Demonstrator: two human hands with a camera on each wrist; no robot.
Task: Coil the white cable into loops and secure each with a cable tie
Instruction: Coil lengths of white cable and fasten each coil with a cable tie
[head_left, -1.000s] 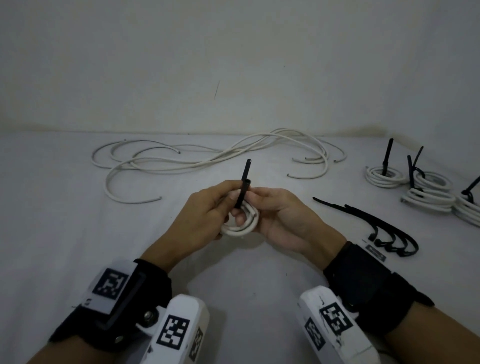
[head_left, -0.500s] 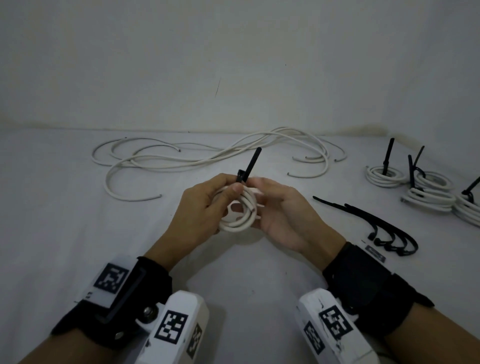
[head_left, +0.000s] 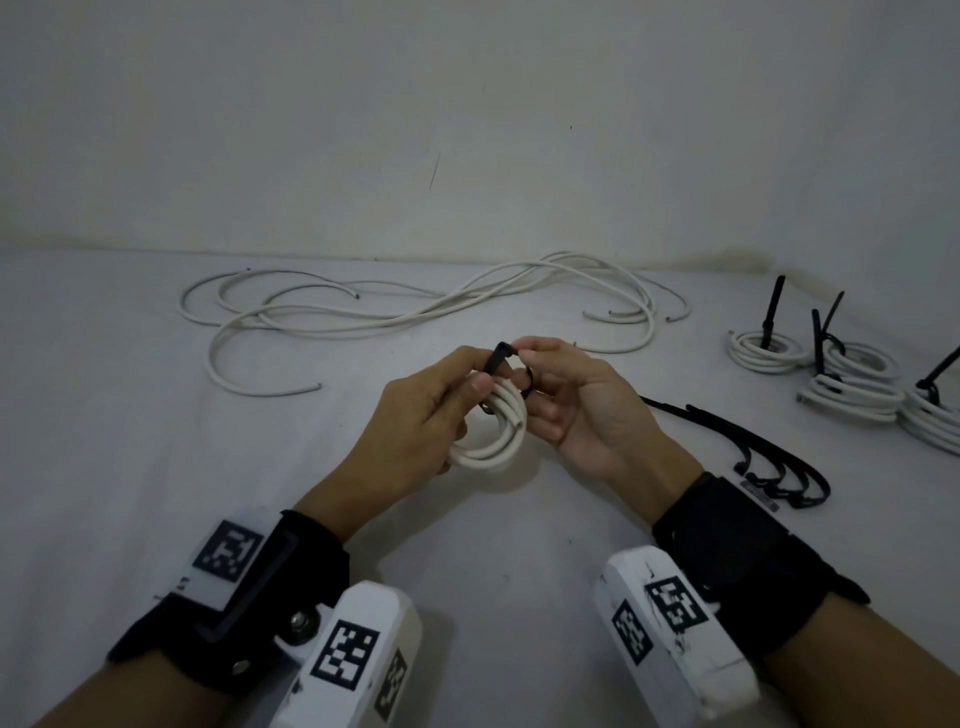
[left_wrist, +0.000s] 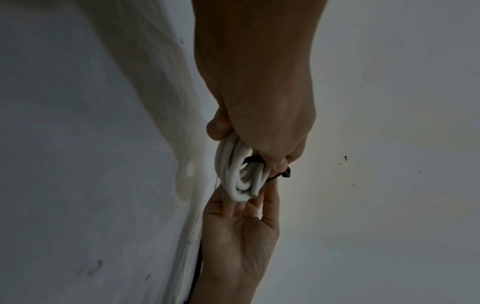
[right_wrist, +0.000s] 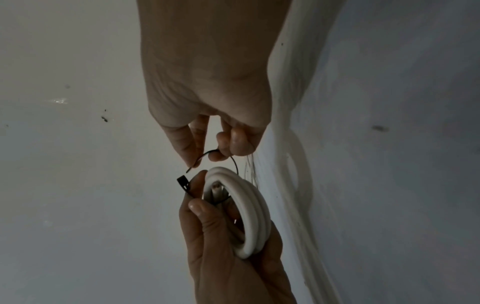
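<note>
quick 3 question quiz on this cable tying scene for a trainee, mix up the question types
1. True or false: the tail of the black cable tie is already threaded through its head.
2. Which hand grips the white cable coil? A) left hand B) right hand C) neither
3. Fill in: the spare black ties lie on the table beside the person's ____ wrist.

Key
1. False: in the right wrist view the tail tip sits just short of the head.
2. A: the left hand grips the coil and pinches the tie head.
3. right
</note>
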